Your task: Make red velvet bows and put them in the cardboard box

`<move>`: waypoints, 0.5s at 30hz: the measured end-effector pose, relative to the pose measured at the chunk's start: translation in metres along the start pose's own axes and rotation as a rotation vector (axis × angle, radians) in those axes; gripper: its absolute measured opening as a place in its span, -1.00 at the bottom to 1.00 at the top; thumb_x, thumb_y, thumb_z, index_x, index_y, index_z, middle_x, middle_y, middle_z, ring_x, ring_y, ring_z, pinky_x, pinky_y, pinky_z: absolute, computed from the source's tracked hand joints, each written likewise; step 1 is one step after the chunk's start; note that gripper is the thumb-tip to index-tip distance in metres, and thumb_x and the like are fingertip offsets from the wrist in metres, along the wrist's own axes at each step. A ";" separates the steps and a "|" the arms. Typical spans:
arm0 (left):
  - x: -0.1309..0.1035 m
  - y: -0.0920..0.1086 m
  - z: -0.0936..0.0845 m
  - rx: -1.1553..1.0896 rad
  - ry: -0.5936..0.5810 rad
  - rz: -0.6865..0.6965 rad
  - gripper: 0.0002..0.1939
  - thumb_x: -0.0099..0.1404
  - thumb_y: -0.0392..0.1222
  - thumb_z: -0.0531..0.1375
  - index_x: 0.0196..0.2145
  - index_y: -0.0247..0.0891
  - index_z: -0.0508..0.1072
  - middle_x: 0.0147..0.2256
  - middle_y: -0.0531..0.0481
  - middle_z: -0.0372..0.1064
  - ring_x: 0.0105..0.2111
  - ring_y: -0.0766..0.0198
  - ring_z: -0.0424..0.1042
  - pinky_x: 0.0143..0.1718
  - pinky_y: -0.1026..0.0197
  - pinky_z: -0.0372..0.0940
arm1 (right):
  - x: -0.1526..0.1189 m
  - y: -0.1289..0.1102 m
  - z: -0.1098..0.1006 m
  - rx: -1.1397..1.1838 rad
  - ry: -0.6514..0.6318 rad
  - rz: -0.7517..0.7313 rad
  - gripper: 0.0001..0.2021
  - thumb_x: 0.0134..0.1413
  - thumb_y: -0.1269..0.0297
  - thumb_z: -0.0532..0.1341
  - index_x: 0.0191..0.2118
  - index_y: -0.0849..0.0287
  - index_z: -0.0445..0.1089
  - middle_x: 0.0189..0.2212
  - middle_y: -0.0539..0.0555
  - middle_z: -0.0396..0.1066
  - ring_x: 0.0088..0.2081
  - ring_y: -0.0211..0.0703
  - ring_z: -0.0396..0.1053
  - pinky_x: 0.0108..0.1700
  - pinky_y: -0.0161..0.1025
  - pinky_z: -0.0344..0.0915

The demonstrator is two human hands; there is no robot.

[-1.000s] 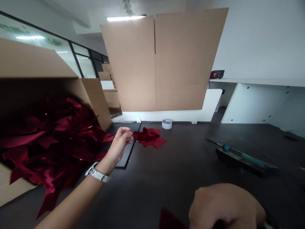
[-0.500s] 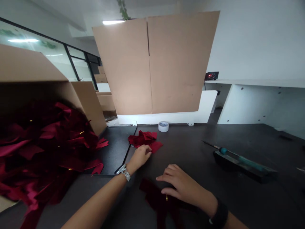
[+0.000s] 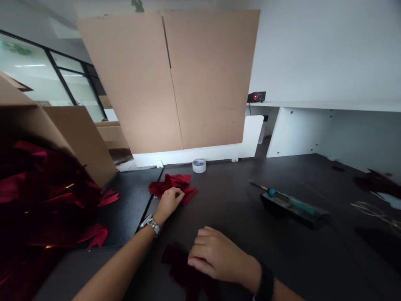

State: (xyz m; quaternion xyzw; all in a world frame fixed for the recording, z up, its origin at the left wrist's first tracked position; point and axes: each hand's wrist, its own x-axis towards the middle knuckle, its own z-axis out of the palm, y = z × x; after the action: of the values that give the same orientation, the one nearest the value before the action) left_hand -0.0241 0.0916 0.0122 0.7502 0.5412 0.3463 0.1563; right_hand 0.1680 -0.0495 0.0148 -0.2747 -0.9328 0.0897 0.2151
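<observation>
My left hand (image 3: 170,204) reaches to a small pile of red ribbon pieces (image 3: 178,180) on the dark table, its fingertips pinched together at the pile's near edge. Closer to me, my right hand (image 3: 219,256) is closed, with fingers curled over a dark red ribbon bow (image 3: 180,267). The bow's middle is hidden under that hand, and its tails hang toward me. To the left, a cardboard box (image 3: 77,140) lies with its opening toward me, heaped with dark red ribbon bows (image 3: 59,200) that carry gold ties.
A roll of white tape (image 3: 199,166) stands behind the pile. On the right, a soldering iron (image 3: 271,192) rests on a black holder (image 3: 294,211). Eyeglasses (image 3: 372,211) lie at the far right. A large cardboard sheet (image 3: 188,83) rises at the back, beside a white shelf (image 3: 300,129).
The view has turned to the right. My right hand's fingers have curled in over the bow, covering its gold tie. My left hand stays at the ribbon pile.
</observation>
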 end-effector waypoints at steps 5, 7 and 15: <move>-0.020 0.026 -0.011 -0.190 0.102 0.001 -0.77 0.25 -0.09 0.06 -0.40 -0.24 0.43 -0.38 -0.03 0.46 -0.35 0.21 0.41 -0.25 0.22 0.30 | 0.001 0.006 -0.002 0.237 0.249 0.281 -0.75 0.28 0.29 0.09 -0.39 0.19 0.42 -0.44 0.04 0.40 -0.34 -0.19 0.28 -0.26 -0.24 0.15; -0.041 0.043 -0.012 -0.300 0.069 0.006 -0.73 0.27 -0.01 0.07 -0.37 -0.25 0.42 -0.39 -0.02 0.44 -0.39 0.23 0.40 -0.33 0.25 0.30 | 0.002 0.013 0.001 0.451 0.391 0.408 -0.76 0.27 0.26 0.07 -0.32 0.20 0.45 -0.39 0.09 0.44 -0.32 -0.17 0.35 -0.25 -0.23 0.22; -0.094 0.069 -0.008 -0.468 -0.160 0.220 -0.86 0.31 -0.19 0.07 -0.37 -0.24 0.37 -0.32 -0.06 0.39 -0.28 0.22 0.37 -0.19 0.24 0.25 | 0.005 0.029 0.012 1.028 0.514 0.595 -0.65 0.10 0.02 0.20 -0.17 0.22 0.40 -0.34 0.09 0.46 -0.35 -0.18 0.39 -0.25 -0.21 0.31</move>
State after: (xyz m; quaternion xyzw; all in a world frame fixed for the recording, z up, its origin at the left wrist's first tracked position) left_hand 0.0025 -0.0209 0.0275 0.7728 0.3476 0.4164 0.3294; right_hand 0.1723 -0.0233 -0.0022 -0.3960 -0.5737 0.5123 0.5017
